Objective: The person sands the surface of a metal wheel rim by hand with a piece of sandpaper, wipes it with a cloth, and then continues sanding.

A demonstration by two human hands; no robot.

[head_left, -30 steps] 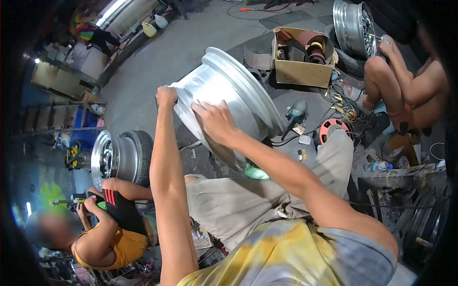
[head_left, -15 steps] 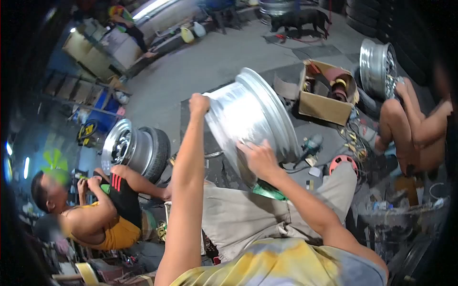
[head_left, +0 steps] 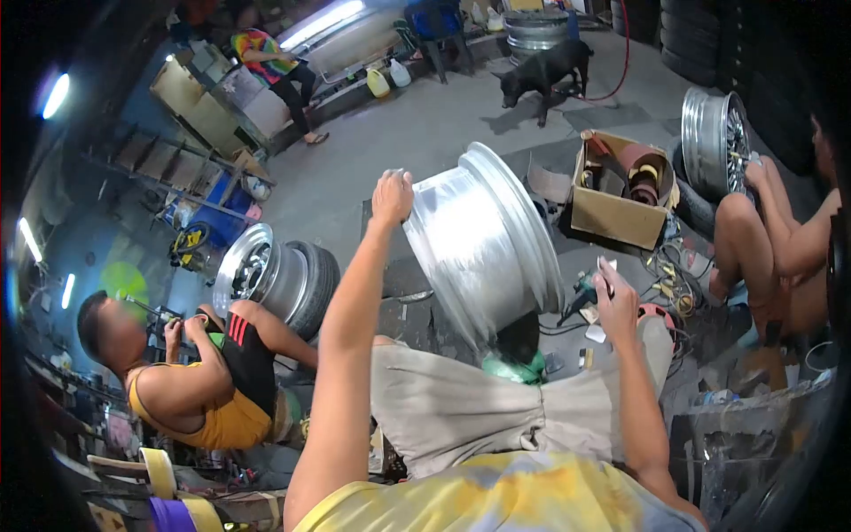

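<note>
A large silver wheel rim (head_left: 483, 239) stands tilted in front of my knees. My left hand (head_left: 391, 197) is wrapped over the rim's upper left edge. Off the rim, to its right, my right hand (head_left: 616, 300) is closed with fingers bent together; something small and pale shows at its fingertips, too small to name. Below the rim lies a green plastic bag (head_left: 516, 367). A green power tool (head_left: 581, 295) rests on the floor just left of my right hand.
A cardboard box (head_left: 618, 213) of abrasive rolls stands beyond the tool, near tangled cables. A person (head_left: 204, 390) sits at left by a wheel with tyre (head_left: 282, 275); another person works on a rim (head_left: 706, 142) at right. A black dog (head_left: 548, 75) stands behind.
My right hand has left the rim's surface and moved right. The view has shifted, and the dog now faces more toward me, its head lowered.
</note>
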